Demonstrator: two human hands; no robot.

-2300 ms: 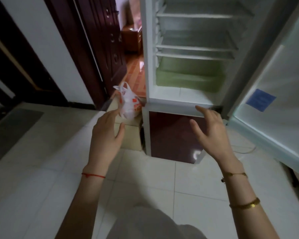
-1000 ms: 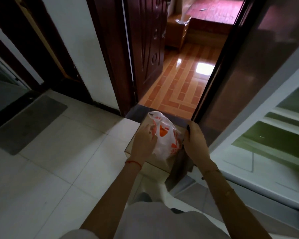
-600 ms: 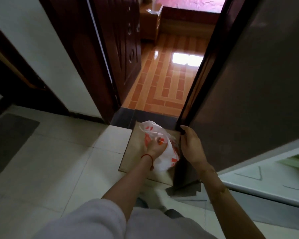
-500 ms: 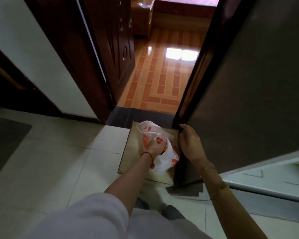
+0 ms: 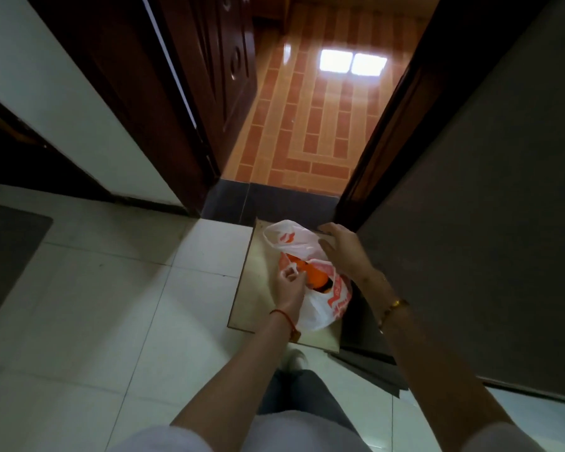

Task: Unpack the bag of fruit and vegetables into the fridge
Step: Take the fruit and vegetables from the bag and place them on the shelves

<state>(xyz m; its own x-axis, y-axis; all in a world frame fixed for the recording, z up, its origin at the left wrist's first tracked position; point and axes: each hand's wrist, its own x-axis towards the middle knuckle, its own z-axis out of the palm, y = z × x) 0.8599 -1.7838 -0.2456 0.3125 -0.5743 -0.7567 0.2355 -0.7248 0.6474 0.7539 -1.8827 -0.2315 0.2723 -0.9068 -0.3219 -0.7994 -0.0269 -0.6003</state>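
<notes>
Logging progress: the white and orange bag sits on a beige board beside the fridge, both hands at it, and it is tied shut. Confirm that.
Not tied shut. The head view shows the bag open, something orange visible inside, the left hand and right hand at its mouth. The rest stands.

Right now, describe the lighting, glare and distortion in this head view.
Head view: dim overall, with window glare on the glossy tiled floor beyond the doorway; the fridge side sits in deep shadow; wide-angle bending splays the door frames outward; the plastic bag between left hand and right hand reads clearly.

White floor tiles (image 5: 88, 321), dark wooden door (image 5: 216, 76), sunlit orange-tiled room (image 5: 310, 125)
</notes>
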